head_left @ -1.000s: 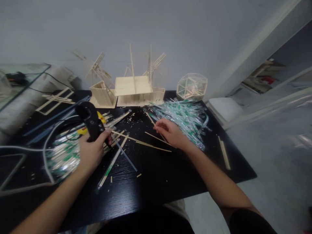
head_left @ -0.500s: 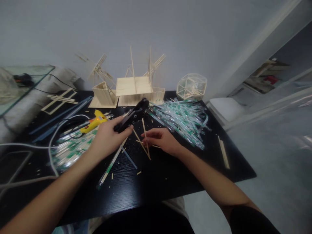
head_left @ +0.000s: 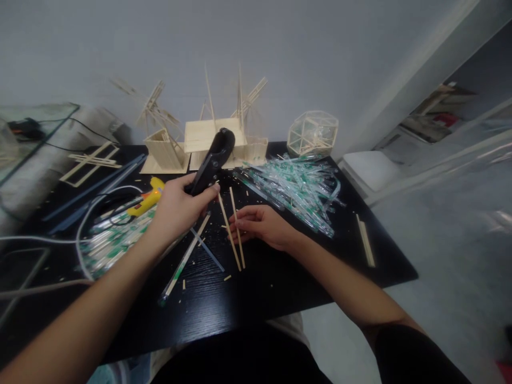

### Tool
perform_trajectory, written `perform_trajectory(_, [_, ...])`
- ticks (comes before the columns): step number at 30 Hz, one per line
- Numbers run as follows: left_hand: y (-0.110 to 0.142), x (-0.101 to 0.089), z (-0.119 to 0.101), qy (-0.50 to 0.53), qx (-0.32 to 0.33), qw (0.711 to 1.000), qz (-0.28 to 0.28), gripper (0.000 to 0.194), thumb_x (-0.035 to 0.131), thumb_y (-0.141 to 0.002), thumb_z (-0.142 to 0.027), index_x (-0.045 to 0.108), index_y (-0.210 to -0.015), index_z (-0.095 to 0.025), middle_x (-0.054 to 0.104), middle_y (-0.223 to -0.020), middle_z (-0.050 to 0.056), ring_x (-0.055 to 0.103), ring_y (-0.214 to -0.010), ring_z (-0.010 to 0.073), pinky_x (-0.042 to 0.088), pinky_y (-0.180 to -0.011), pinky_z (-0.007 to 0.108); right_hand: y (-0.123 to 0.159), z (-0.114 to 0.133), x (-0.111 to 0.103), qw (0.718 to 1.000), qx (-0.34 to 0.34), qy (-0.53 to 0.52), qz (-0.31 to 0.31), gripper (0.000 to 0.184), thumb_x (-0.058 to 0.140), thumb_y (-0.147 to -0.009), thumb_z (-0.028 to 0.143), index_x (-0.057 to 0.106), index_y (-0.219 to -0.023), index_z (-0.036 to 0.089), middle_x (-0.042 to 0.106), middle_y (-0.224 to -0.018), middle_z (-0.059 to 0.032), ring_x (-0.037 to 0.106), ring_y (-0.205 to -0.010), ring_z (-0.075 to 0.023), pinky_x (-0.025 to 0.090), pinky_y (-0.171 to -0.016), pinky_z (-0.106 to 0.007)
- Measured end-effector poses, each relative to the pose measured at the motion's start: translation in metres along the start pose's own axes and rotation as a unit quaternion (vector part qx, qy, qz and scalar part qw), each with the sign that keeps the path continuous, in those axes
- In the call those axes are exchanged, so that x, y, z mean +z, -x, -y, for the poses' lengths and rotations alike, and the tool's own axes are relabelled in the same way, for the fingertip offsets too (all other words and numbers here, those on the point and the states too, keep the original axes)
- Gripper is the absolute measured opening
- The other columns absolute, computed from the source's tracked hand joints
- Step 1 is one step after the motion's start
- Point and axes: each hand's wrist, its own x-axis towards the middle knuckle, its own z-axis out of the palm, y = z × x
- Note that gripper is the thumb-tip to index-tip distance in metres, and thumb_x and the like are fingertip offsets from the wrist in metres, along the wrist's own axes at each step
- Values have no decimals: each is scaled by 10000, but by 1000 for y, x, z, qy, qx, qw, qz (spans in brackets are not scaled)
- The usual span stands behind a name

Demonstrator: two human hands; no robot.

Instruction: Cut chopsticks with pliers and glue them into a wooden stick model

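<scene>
My left hand (head_left: 182,205) is wrapped round a black plier-like hand tool (head_left: 213,160), whose hooked head points up and away. A thin wooden stick (head_left: 226,221) runs down from its thumb tip; whether the thumb pinches that stick I cannot tell. My right hand (head_left: 266,226) holds a second wooden stick (head_left: 234,210) between thumb and fingers. The two sticks slant side by side, nearly parallel, with their lower ends close together above the black table (head_left: 256,304). Below my left hand lie a plastic-wrapped stick (head_left: 184,264) and a blue strip (head_left: 210,252).
A yellow glue gun (head_left: 148,198) rests by wrapped sticks (head_left: 108,245) at left. Clear-and-green plastic wrappers (head_left: 296,186) are heaped at right. Wooden models (head_left: 216,133) and a faceted frame (head_left: 314,133) stand behind. Loose sticks (head_left: 365,240) lie near the right edge.
The tool has tilted more upright in my left hand. The two sticks have gone from crossing in a V to nearly parallel. My right fingers have spread slightly.
</scene>
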Motion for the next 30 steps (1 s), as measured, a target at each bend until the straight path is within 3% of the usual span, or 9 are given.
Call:
perform_trajectory(6, [-3, 2, 4, 18, -48, 999, 12, 305, 710, -789, -459, 659, -664, -186, 508, -394, -36, 435, -370, 120, 299, -403, 246, 0, 1, 2, 1000, 10, -8, -7, 332, 908, -715, 340, 742, -925, 144, 805, -889, -56, 782, -793, -170, 661, -763, -313])
perform_trajectory(14, [-4, 13, 14, 16, -49, 999, 9, 289, 714, -786, -457, 649, -705, -187, 521, -406, -45, 462, -374, 127, 310, -396, 245, 0, -4, 8, 1000, 12, 9, -17, 337, 910, -699, 351, 718, -891, 151, 809, -888, -62, 787, -781, -173, 652, -755, -305])
perform_trajectory(22, [7, 14, 7, 42, -1, 999, 25, 260, 741, -807, -442, 693, -814, -187, 671, -567, -16, 572, -487, 137, 430, -480, 241, -4, -16, 6, 993, -70, 86, -44, 333, 881, -725, 382, 766, -964, 181, 781, -847, -18, 770, -774, -172, 647, -802, -336])
perform_trajectory(26, [16, 11, -2, 40, 31, 999, 9, 255, 787, -773, -434, 733, -852, -198, 733, -714, -5, 643, -616, 157, 504, -579, 256, 1, -12, 9, 963, -152, 205, -85, 214, 770, -852, 369, 769, -1013, 227, 781, -934, -18, 764, -877, -199, 623, -873, -363])
perform_trajectory(30, [27, 12, -5, 15, 59, 998, -16, 223, 833, -719, -375, 747, -837, -206, 763, -838, 2, 697, -779, 190, 564, -761, 297, 6, -7, 10, 895, -212, 375, -113, 161, 668, -948, 325, 756, -1040, 226, 786, -987, -41, 741, -904, -207, 583, -867, -342])
